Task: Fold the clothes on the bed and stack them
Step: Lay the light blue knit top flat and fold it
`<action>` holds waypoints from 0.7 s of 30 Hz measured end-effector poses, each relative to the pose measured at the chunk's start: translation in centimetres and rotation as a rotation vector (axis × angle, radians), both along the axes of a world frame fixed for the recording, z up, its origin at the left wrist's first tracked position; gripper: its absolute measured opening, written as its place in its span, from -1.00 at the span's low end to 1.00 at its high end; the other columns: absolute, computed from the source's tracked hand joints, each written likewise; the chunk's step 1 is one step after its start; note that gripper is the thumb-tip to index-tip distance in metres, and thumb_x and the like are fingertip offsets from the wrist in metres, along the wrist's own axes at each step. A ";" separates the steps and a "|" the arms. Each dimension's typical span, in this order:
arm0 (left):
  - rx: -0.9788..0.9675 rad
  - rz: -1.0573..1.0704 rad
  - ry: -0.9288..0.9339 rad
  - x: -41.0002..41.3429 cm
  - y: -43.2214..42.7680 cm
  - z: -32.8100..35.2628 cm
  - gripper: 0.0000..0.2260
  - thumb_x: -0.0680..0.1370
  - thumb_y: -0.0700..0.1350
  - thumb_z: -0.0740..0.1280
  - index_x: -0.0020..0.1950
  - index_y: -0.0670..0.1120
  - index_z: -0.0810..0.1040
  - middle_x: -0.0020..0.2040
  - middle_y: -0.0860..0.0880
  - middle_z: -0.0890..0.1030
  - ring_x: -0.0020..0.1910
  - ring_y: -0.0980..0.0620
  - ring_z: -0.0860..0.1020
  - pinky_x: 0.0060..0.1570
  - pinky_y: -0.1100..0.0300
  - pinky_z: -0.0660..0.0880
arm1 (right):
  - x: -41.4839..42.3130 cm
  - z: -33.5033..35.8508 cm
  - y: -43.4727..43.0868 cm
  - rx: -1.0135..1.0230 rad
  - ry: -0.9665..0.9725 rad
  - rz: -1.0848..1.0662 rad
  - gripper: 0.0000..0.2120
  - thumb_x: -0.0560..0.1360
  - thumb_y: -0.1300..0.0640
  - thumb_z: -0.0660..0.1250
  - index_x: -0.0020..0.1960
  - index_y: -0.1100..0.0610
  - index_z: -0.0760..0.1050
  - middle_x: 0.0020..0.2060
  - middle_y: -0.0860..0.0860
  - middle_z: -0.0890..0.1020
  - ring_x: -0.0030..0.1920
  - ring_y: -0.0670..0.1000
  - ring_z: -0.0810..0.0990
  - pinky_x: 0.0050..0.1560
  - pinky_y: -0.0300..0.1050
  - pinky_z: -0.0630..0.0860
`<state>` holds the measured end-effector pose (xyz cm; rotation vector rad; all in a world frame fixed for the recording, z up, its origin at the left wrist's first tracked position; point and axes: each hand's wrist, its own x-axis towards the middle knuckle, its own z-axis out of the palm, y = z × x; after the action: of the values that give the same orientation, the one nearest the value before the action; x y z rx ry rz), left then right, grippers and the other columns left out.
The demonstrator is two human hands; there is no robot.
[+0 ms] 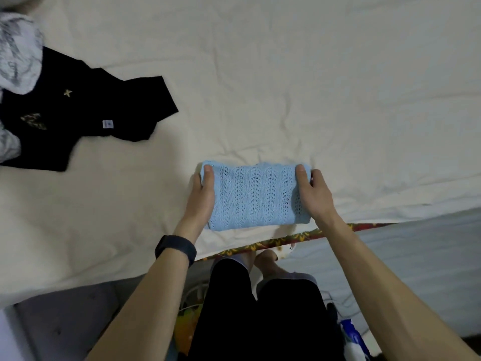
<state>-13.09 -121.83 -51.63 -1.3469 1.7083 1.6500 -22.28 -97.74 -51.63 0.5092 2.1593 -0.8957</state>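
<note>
Item one, folded: the light-blue knit top (256, 196), a compact rectangle on the cream sheet (286, 87) close to the bed's near edge; we judge it done bar placing; our left hand (201, 194) grips its left end and our right hand (313, 192) its right end, each thumb laid flat on top, the other fingers wrapped round the ends and mostly hidden. Item two, unfolded: a black garment (86, 113), spread loose at far left, well apart from the knit. Item three, unfolded: a grey-and-white patterned piece (18, 53), bunched over the black one's far corner and partly out of frame; we reckon it must be lifted off first. No stack shows yet. Sundries: dark wristband (175, 250) on our left wrist; floral mattress edge (273, 242) under the sheet.
</note>
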 end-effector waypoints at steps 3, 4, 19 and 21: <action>-0.014 -0.040 -0.073 0.0 -0.5 -0.4 -0.32 0.53 0.38 0.10 0.44 -0.08 0.35 0.32 -0.05 0.49 0.28 -0.05 0.50 0.20 0.02 0.44 | 0.2 0.2 0.4 -0.008 0.106 0.067 -0.61 0.64 -0.30 0.12 0.10 0.03 0.41 -0.11 -0.17 0.55 -0.09 -0.08 0.55 -0.16 -0.09 0.37; -0.066 -0.052 -0.067 0.2 -0.4 -0.6 -0.46 0.60 0.29 0.15 0.35 -0.11 0.39 0.21 -0.05 0.51 0.15 -0.05 0.53 0.03 0.08 0.44 | 0.2 0.3 0.4 0.000 0.152 0.084 -0.61 0.65 -0.29 0.11 0.08 0.04 0.39 -0.13 -0.16 0.55 -0.12 -0.13 0.55 -0.22 -0.12 0.36; -0.211 -0.012 -0.069 4.0 0.7 -1.0 -0.40 0.51 0.44 -0.01 0.33 0.11 0.48 0.23 0.06 0.57 0.18 0.01 0.50 0.21 0.11 0.37 | 2.2 0.3 3.1 -0.048 0.097 0.140 -0.40 0.51 -0.50 0.05 0.25 -0.05 0.36 -0.01 -0.18 0.55 0.02 -0.01 0.54 -0.06 -0.09 0.40; -0.160 -0.061 -0.060 4.0 0.1 -0.9 -0.38 0.55 0.40 -0.03 0.42 0.08 0.44 0.33 0.03 0.51 0.27 0.01 0.45 0.30 0.06 0.32 | 2.4 0.5 3.8 -0.137 0.026 0.145 -0.38 0.54 -0.46 0.09 0.37 -0.04 0.33 0.10 -0.13 0.54 0.08 -0.01 0.53 0.01 -0.08 0.39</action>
<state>-9.12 -121.71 -52.55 -1.3865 1.8600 1.4512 -19.92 -93.95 -51.15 0.2709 2.1107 -0.9650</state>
